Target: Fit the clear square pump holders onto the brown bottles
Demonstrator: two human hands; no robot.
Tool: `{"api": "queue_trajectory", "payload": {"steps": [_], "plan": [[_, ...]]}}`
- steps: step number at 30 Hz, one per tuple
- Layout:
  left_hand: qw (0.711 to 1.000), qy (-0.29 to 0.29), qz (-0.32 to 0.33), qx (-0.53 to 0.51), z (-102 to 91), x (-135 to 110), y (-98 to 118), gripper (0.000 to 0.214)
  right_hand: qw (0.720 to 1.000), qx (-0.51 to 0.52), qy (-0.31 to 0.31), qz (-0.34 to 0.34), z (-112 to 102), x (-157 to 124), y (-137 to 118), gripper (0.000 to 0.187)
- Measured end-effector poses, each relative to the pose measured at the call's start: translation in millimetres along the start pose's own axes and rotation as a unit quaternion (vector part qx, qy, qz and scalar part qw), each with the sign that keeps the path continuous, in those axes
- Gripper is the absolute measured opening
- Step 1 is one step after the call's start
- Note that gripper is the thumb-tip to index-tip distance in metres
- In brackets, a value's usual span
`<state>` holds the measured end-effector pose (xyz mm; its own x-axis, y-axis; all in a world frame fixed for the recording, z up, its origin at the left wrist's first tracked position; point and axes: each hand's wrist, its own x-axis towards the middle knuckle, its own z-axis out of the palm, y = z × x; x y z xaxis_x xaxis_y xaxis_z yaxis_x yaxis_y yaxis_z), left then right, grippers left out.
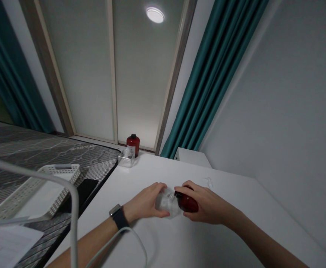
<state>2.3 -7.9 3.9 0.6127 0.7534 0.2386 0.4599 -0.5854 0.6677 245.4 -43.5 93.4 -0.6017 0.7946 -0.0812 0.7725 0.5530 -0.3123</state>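
Over the middle of the white table (235, 230), my left hand (144, 203) is wrapped round a small clear plastic container (167, 203). My right hand (207, 204) is closed on a dark red bottle (187, 203) with a black neck, lying on its side, its neck pointing at the clear container. The two objects touch or nearly touch between my hands. A dark watch (118, 217) sits on my left wrist.
A second dark red bottle with a black cap (133, 144) stands at the table's far corner beside a clear box (126, 158). A small clear piece (208, 182) lies beyond my right hand. A white perforated basket (40, 190) rests on the patterned mattress (26, 149) at left; a white cable (73, 208) crosses the foreground.
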Motion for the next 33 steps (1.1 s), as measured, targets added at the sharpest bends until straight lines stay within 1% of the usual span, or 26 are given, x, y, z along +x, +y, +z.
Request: {"api": "queue_trajectory", "payload": {"steps": [9, 13, 23, 28, 33], "plan": [[1.0, -0.017, -0.011, 0.011, -0.4, 1, 0, 0.066, 1.0, -0.015, -0.004, -0.004, -3, 2, -3, 0.067], [1.0, -0.024, -0.01, 0.0, 0.3, 0, -1, 0.067, 1.0, -0.015, -0.006, -0.012, -5, 3, -4, 0.067], [1.0, -0.012, -0.009, -0.02, 5.7, 0, -7, 0.065, 1.0, -0.02, -0.012, -0.012, -10, 5, -8, 0.067], [1.0, -0.011, -0.008, -0.023, 4.5, 1, -5, 0.064, 0.999, -0.021, -0.015, -0.02, -11, 6, -8, 0.073], [1.0, -0.018, -0.011, -0.022, 2.5, 1, -2, 0.062, 0.999, -0.025, -0.016, -0.018, -12, 7, -10, 0.071]]}}
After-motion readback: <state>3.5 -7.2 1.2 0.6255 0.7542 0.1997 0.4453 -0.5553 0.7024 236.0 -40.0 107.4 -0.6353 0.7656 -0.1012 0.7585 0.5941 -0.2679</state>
